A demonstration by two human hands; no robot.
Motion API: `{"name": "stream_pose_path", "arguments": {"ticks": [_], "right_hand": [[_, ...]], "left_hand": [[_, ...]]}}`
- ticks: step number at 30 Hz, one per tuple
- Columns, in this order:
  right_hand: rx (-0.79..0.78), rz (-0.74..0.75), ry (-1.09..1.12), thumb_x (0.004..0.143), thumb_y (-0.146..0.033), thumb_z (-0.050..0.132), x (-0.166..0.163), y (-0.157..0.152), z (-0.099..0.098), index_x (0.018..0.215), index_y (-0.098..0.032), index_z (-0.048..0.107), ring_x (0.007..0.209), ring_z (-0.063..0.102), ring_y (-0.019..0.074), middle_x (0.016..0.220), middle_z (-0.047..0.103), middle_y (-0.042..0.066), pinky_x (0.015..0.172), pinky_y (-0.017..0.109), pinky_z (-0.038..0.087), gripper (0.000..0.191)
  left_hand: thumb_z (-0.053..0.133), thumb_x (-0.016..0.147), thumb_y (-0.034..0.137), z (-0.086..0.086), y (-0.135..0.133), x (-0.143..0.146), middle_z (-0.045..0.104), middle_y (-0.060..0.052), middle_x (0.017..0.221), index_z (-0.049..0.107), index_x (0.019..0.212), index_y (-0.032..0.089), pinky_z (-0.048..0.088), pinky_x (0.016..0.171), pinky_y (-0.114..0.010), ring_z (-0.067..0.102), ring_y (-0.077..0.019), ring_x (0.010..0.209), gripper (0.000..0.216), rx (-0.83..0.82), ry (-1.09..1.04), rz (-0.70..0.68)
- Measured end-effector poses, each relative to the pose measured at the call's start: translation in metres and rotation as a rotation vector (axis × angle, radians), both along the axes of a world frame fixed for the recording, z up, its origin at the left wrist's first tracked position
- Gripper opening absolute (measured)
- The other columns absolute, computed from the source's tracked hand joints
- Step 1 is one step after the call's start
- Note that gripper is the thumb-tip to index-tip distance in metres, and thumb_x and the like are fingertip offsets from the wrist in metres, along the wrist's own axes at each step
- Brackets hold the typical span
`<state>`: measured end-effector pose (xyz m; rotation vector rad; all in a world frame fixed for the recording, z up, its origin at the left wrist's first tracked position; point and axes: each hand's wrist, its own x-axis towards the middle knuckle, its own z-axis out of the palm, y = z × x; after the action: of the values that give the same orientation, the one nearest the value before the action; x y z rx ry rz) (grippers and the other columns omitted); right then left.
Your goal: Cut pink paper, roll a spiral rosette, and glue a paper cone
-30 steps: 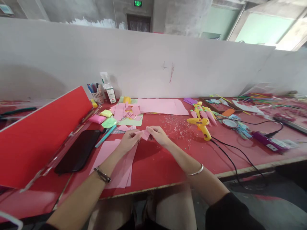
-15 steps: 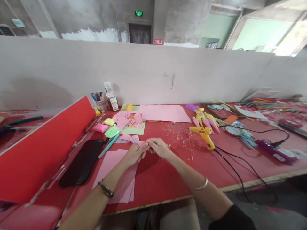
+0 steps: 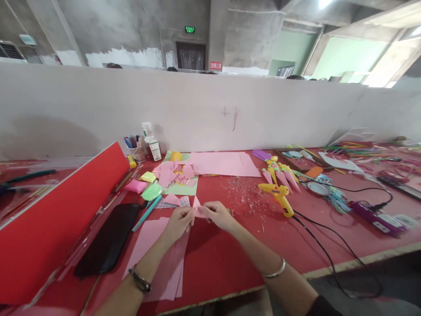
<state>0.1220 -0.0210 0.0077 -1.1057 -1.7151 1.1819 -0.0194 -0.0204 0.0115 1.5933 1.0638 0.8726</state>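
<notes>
Evidently, a small pink paper piece, its tip upward, is held just below the frame's centre. The left hand has a narrow, pinching grip on its left side; the right hand pinches its right side as narrowly. Pink sheets lie lower left on the red table; 1 yellow glue gun rests right of centre.

Red tabletop open nearside of right hand; glue gun blocks right, red board left.
</notes>
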Motion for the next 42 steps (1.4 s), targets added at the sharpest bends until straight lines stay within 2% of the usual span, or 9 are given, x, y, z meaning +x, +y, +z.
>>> {"name": "stream_pose_path", "arguments": {"ticks": [6,16,23,28,30,32,35,39,42], "right_hand": [[-0.074,0.122,0.023,0.066,-0.057,0.046,0.000,-0.001,0.000,0.045,-0.018,0.037,0.036,0.032,0.0039,0.038,0.038,-0.006,0.039,0.019,0.024,0.045],[-0.095,-0.027,0.141,0.065,-0.048,0.050,0.001,0.002,0.001,0.055,-0.018,0.042,0.039,0.034,0.0041,0.042,0.039,-0.008,0.041,0.018,0.026,0.033],[-0.095,-0.127,0.147,0.064,-0.039,0.052,0.002,0.004,0.003,0.055,-0.018,0.045,0.037,0.031,0.0042,0.039,0.037,-0.009,0.040,0.019,0.025,0.024],[-0.114,-0.227,0.159,0.067,-0.033,0.046,0.003,0.008,0.003,0.060,-0.018,0.044,0.036,0.031,0.0046,0.040,0.038,-0.009,0.039,0.019,0.024,0.016],[-0.129,-0.270,0.167,0.066,-0.029,0.044,0.004,0.008,0.004,0.066,-0.018,0.046,0.035,0.031,0.0045,0.041,0.039,-0.009,0.038,0.019,0.024,0.011],[-0.142,-0.311,0.180,0.065,-0.026,0.043,0.004,0.009,0.004,0.073,-0.017,0.047,0.035,0.031,0.0046,0.043,0.041,-0.010,0.038,0.019,0.025,0.012],[-0.158,-0.366,0.208,0.064,-0.024,0.041,0.004,0.009,0.004,0.081,-0.017,0.044,0.036,0.033,0.0051,0.043,0.042,-0.010,0.039,0.019,0.026,0.018],[-0.177,-0.426,0.239,0.064,-0.026,0.042,0.006,0.010,0.001,0.087,-0.018,0.040,0.036,0.035,0.0057,0.042,0.043,-0.012,0.039,0.018,0.026,0.025],[-0.182,-0.454,0.251,0.064,-0.030,0.043,0.008,0.011,-0.002,0.090,-0.018,0.038,0.035,0.034,0.0057,0.042,0.043,-0.012,0.038,0.018,0.025,0.029]], "left_hand": [[0.035,0.061,0.051,-0.001,-0.001,0.000,0.030,0.005,0.027,0.038,0.034,0.019,0.020,0.036,-0.020,0.027,-0.0051,0.027,0.042,0.009,0.016,-0.013],[0.038,0.061,0.043,-0.001,-0.005,0.001,0.035,0.005,0.030,0.045,0.040,0.017,0.023,0.038,-0.019,0.031,-0.0061,0.031,0.034,0.001,0.085,-0.153],[0.037,0.067,0.035,-0.002,-0.001,0.001,0.041,0.004,0.035,0.046,0.046,0.017,0.028,0.042,-0.019,0.037,-0.0076,0.035,0.030,0.044,0.140,-0.168],[0.039,0.072,0.029,0.022,-0.006,-0.014,0.052,0.003,0.049,0.053,0.058,0.017,0.034,0.050,-0.019,0.048,-0.0104,0.049,0.023,0.152,0.239,-0.163],[0.039,0.074,0.027,0.034,-0.015,-0.026,0.060,0.000,0.065,0.056,0.068,0.018,0.038,0.055,-0.020,0.054,-0.0124,0.061,0.021,0.244,0.363,-0.177],[0.039,0.077,0.029,0.038,-0.026,-0.042,0.063,-0.002,0.088,0.058,0.086,0.020,0.042,0.067,-0.023,0.056,-0.0153,0.079,0.023,0.311,0.493,-0.186],[0.047,0.073,0.035,0.024,-0.044,-0.072,0.056,-0.007,0.112,0.050,0.111,0.021,0.039,0.086,-0.032,0.049,-0.0215,0.104,0.041,0.448,0.734,-0.088],[0.051,0.066,0.052,-0.017,-0.066,-0.107,0.045,-0.014,0.126,0.040,0.124,0.014,0.038,0.090,-0.038,0.041,-0.0282,0.114,0.070,0.546,0.979,0.043],[0.045,0.068,0.058,-0.038,-0.080,-0.118,0.043,-0.014,0.127,0.036,0.126,0.012,0.037,0.092,-0.038,0.042,-0.0270,0.115,0.075,0.544,1.066,0.096]]}}
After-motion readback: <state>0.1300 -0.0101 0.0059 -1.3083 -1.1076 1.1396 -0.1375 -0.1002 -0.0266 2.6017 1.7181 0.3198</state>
